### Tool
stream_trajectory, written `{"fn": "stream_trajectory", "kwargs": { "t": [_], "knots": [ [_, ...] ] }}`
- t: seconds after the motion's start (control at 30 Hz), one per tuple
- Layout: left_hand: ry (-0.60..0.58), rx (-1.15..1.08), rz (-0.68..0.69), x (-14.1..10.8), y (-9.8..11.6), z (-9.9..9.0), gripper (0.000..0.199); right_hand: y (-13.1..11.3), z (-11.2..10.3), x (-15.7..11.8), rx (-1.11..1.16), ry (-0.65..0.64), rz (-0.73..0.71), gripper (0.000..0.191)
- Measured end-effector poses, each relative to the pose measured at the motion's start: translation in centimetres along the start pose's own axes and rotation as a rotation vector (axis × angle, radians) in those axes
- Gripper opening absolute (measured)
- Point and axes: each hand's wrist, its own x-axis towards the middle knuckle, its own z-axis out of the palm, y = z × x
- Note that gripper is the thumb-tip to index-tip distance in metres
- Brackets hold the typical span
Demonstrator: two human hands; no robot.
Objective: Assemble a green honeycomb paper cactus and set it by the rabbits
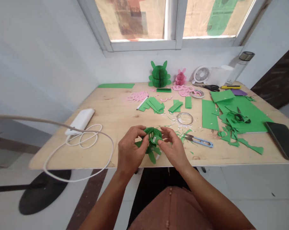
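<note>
Between my hands, at the front edge of the table, is a green folded-paper figure (152,156) with rounded leaf-like paper pieces sticking out toward me. My left hand (132,147) curls around its left side, thumb and fingers closed on the paper. From the right, my right hand (173,147) pinches a small green paper piece (156,139) that bears a whitish patch, held against the figure. Parts of the figure are hidden by my fingers. Blue-handled thread snips (199,141) lie just right of my right hand, and a roll of tape (185,118) lies beyond it.
A finished-looking green paper figure (159,76) and a smaller pink one (180,78) stand by the wall. Green sheets (245,108), scraps and black scissors (210,87) lie right. A phone (282,140) rests at the right edge. A white power strip (80,120) with a looping cable lies left.
</note>
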Motion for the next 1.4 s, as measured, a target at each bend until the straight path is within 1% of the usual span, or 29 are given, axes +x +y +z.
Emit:
{"fn": "stream_trajectory", "kwargs": {
  "t": [0.2,0.4,0.57,0.67,0.8,0.87,1.0,1.13,1.27,1.4],
  "knots": [
    [-0.031,-0.032,0.020,0.3,-0.3,0.1,0.008,0.2,0.2,0.2,0.049,0.014,0.036,0.041],
    [-0.086,-0.065,0.055,0.9,-0.2,-0.2,0.009,0.2,0.2,0.4,0.110,-0.041,0.107,0.041],
    [-0.140,-0.117,0.033,1.5,-0.2,-0.5,0.011,0.2,0.1,0.7,0.168,-0.038,0.155,0.045],
    [-0.169,-0.151,0.020,1.9,-0.3,-0.6,0.011,0.0,0.1,0.9,0.253,-0.047,0.211,0.048],
    [-0.237,-0.178,0.012,2.2,-0.5,-0.7,0.008,-0.4,0.1,1.1,0.381,-0.060,0.300,0.049],
    [-0.256,-0.194,0.007,2.4,-0.7,-0.6,0.007,-0.6,0.2,1.1,0.406,-0.046,0.326,0.048],
    [-0.246,-0.217,0.001,2.5,-1.0,-0.4,0.005,-0.6,0.4,1.2,0.427,0.009,0.346,0.049],
    [-0.231,-0.225,0.008,2.6,-1.2,-0.2,0.003,-0.3,0.7,1.2,0.425,0.052,0.352,0.047],
    [-0.241,-0.259,-0.004,2.9,-1.7,0.0,0.002,0.0,0.8,1.3,0.429,0.087,0.351,0.040],
    [-0.262,-0.275,-0.025,3.2,-2.0,0.3,0.003,0.1,0.9,1.3,0.433,0.106,0.339,0.042]
  ]
}}
